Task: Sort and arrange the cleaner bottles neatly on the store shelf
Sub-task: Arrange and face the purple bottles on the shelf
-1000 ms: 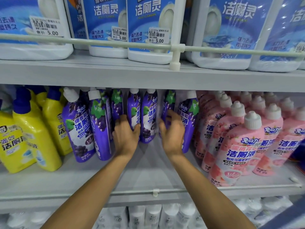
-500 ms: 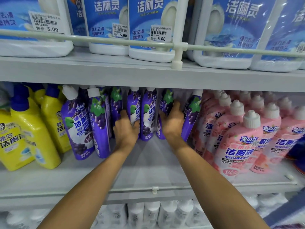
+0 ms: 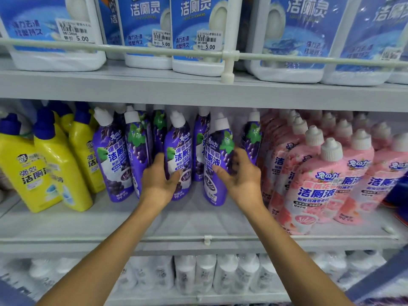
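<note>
Purple grape-label cleaner bottles with white caps stand in the middle of the grey shelf (image 3: 189, 224). My left hand (image 3: 160, 184) grips one purple bottle (image 3: 180, 149) around its lower body. My right hand (image 3: 240, 175) grips a second purple bottle (image 3: 217, 151), which tilts slightly left. Both held bottles sit forward of the back row of purple bottles (image 3: 159, 129). Two more purple bottles (image 3: 110, 151) stand at the left of the group, near the front.
Yellow bottles with blue caps (image 3: 44, 164) fill the shelf's left side, pink bottles (image 3: 320, 184) the right. Large blue-and-white jugs (image 3: 194, 32) sit on the upper shelf behind a white rail (image 3: 132, 50). White bottles (image 3: 205, 274) line the shelf below.
Both hands have drawn toward me out of the back row, each bringing a purple bottle forward to the front of the shelf.
</note>
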{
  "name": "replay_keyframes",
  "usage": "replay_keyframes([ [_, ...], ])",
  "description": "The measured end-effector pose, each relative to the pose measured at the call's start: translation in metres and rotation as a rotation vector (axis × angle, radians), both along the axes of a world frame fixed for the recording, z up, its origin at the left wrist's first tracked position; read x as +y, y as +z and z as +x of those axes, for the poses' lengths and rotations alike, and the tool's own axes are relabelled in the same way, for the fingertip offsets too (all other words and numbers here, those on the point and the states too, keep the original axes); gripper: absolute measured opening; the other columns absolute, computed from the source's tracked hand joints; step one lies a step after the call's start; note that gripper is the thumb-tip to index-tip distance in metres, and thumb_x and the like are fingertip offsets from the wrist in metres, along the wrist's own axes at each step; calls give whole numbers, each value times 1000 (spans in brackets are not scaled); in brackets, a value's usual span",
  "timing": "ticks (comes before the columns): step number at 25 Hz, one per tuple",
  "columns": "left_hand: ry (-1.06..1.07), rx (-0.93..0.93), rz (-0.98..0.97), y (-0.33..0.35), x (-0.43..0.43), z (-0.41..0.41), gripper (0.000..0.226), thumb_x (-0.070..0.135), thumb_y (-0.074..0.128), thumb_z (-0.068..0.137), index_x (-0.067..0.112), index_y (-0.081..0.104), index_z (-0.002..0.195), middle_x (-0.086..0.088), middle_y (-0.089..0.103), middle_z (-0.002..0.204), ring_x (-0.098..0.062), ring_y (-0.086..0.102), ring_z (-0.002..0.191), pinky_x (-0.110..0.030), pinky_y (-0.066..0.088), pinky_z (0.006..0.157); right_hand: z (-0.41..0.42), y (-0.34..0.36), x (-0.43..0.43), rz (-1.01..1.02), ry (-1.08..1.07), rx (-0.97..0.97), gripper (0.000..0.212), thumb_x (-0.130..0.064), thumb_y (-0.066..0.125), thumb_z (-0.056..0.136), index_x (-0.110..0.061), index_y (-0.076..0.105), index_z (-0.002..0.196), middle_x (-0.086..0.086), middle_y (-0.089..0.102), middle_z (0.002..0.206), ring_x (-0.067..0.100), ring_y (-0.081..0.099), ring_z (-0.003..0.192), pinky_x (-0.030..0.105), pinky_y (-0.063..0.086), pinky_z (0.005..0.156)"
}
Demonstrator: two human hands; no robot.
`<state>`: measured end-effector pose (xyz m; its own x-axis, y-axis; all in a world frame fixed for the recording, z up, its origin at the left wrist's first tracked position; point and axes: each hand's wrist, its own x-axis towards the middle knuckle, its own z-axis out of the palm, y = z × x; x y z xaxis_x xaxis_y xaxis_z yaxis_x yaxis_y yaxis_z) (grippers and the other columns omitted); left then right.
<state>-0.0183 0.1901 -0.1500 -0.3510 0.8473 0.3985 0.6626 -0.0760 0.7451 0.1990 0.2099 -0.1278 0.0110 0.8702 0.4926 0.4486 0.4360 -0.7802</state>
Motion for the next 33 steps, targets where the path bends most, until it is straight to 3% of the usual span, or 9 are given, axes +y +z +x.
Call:
replay_keyframes([
  [5,-41,91,80,-7,-43,-20,42,24,81,84,10,55,113,-6,76,104,-25,74,90,-43,61,77,-3,-2,-17,-45,251,142,58,-10,85,81,-12,57,132,-19,70,105,-8,70,91,15,55,87],
  [9,-189,-113,1,5,-69,-39,44,10,78,86,13,56,124,5,75,111,-7,73,98,-37,60,89,-13,-5,-17,-117,362,193,56,-9,83,83,-8,57,133,-5,72,114,0,70,98,16,53,89],
  [13,-310,-227,-13,13,-91,-54,48,-1,73,88,13,54,130,2,74,118,-12,71,108,-25,58,89,-18,-1,-16,-208,465,229,52,-11,82,83,-12,59,129,-2,73,118,10,71,105,23,53,93],
  [16,-291,-238,-23,16,-107,-69,49,-1,73,88,15,55,130,9,74,116,-8,71,107,-17,56,84,-29,1,-20,-229,531,225,48,-11,81,84,-13,60,127,-2,73,118,14,71,106,25,55,92],
  [20,-231,-235,-31,17,-120,-100,48,8,76,86,20,58,128,10,75,115,-11,72,106,-25,59,87,-69,-1,-23,-249,597,201,50,-12,82,85,-11,58,130,1,73,121,16,70,110,32,56,97],
  [25,-118,-201,6,18,-136,-147,47,3,75,86,13,57,128,-1,73,119,-18,71,106,-34,59,90,-122,0,-22,-311,686,190,52,-16,82,85,-19,58,131,-6,72,120,6,68,109,21,55,91],
  [28,-56,-240,-5,19,-145,-174,45,-1,71,88,10,55,128,-8,70,123,-26,70,108,-41,59,91,-143,2,-22,-349,739,183,48,-18,83,85,-26,59,125,-9,71,119,6,67,109,28,57,96],
  [31,-57,-290,-39,23,-152,-190,45,2,70,90,13,54,130,-9,71,122,-31,71,107,-32,61,81,-154,2,-21,-368,754,207,49,-20,85,83,-27,62,125,-5,72,117,14,69,110,36,60,93],
  [33,-59,-325,-53,24,-156,-193,44,5,70,89,13,55,130,-11,72,121,-35,70,109,-40,60,86,-155,4,-22,-373,758,221,55,-22,85,82,-23,61,131,-1,71,121,21,68,113,40,61,92],
])
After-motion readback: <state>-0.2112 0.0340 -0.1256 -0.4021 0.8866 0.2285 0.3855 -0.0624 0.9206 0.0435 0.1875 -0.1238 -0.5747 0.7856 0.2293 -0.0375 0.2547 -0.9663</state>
